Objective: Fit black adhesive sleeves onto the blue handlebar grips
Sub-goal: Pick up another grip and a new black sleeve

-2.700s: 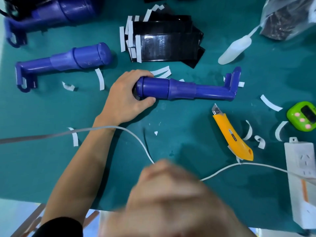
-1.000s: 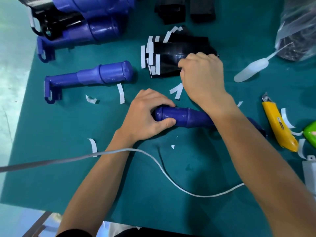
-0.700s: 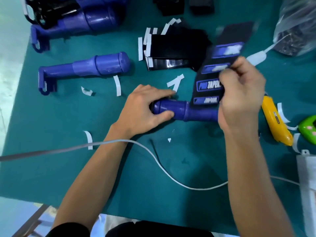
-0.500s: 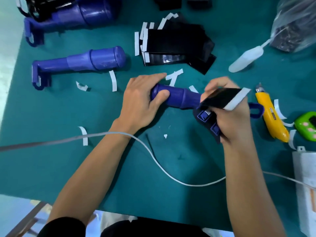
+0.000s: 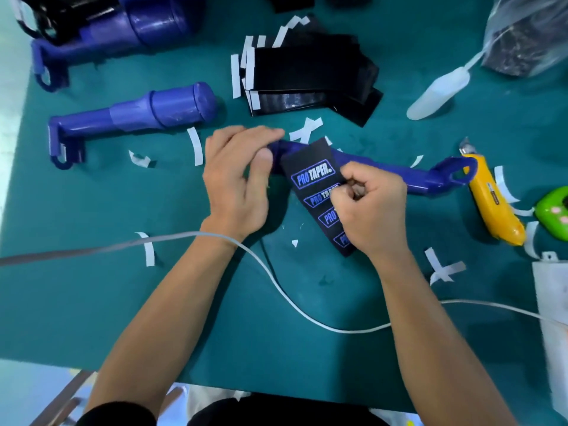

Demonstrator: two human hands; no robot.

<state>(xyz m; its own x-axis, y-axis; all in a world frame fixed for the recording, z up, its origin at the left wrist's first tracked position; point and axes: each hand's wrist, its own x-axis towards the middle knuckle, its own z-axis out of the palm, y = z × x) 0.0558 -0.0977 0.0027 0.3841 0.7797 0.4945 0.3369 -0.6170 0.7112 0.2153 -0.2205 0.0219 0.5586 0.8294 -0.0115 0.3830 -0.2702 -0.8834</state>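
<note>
1. Grip [image 5: 384,172]: middle of the tabletop, long axis left-right. Fat end to the left, bracket end to the right, just beside the knife [image 5: 491,207].
2. Sleeve [image 5: 310,176]: black, printed face up. Its far end is draped over the grip just right of the fat end, and the rest trails toward the near edge. Its long axis crosses the grip's almost square, slightly skewed.
3. Left hand [image 5: 236,179]: on the fat end, fingers laid over its far side and thumb on its near side, holding it. The thumb is just beside the sleeve's left edge. Blurry, so exact contact is unclear.
4. Right hand [image 5: 368,210]: fingers curled, tips pinching the sleeve's right edge about midway along. It hides the sleeve's near-right part. Cannot tell if a backing strip is in the pinch.
5. Key relation: the sleeve sits between the hands, with the right hand on it and the left steadying the grip. The wrap likely needs the sleeve square to the grip, so the skew probably wants fixing first.
6. Stage, as a guess: early for this grip. The sleeve is laid on, not wrapped. Its underside is hidden, so cannot tell if it is stuck.
7. Rest: stack [image 5: 310,75] of sleeves toward the far edge, spare grip [image 5: 138,115] far-left, white strips [image 5: 195,146] scattered, cable [image 5: 276,272] crossing at the left wrist.
</note>
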